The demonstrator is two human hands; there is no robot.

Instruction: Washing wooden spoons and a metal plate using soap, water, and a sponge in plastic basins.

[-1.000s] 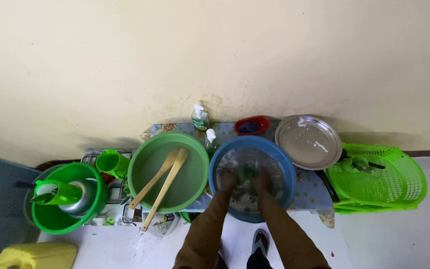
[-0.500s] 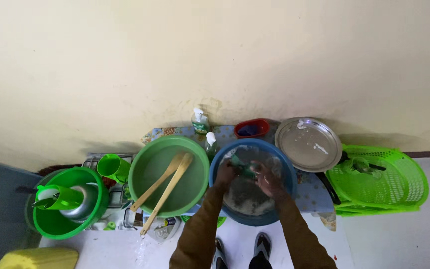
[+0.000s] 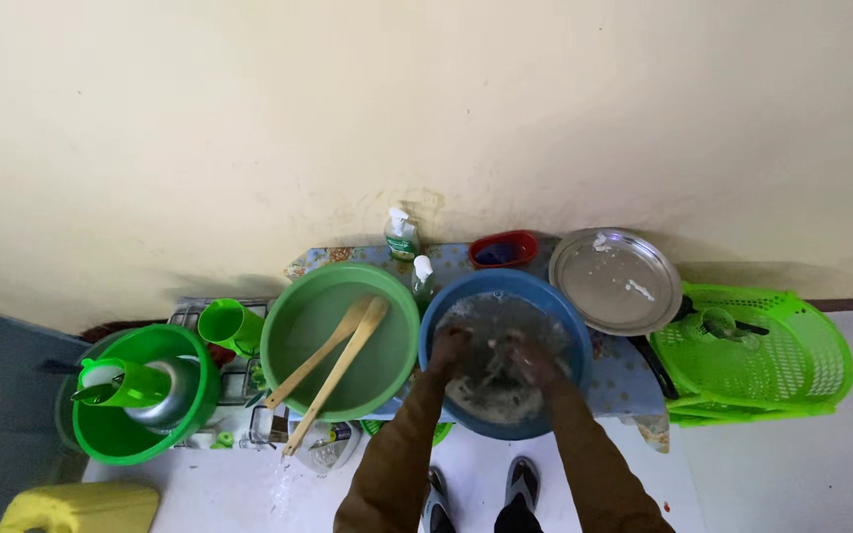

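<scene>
Blue basin, sitting just right of the frame's centre on a patterned cloth, is holding soapy grey water, and both hands are working down in it. The left hand is dipping in at the basin's left side, and the right hand is lying just beside it near the middle; suds and murky water are covering the fingers, so I cannot tell how far either hand is closed or whether it has hold of anything. The basin is standing close in front of the person's feet, probably so both arms can reach straight down into it.

Touching its left rim, a green basin is carrying two wooden spatulas that are leaning across it and poking out over the lower edge. Further left, a green bucket is holding a metal pot and a green jug, with a green cup lying beside it. At the upper right, a round metal tray is showing a few flecks of foam. A green plastic basket at the far right is cradling a small item, likely left to drain. Two pump bottles and a small red tub are standing against the wall, within easy reach.
</scene>
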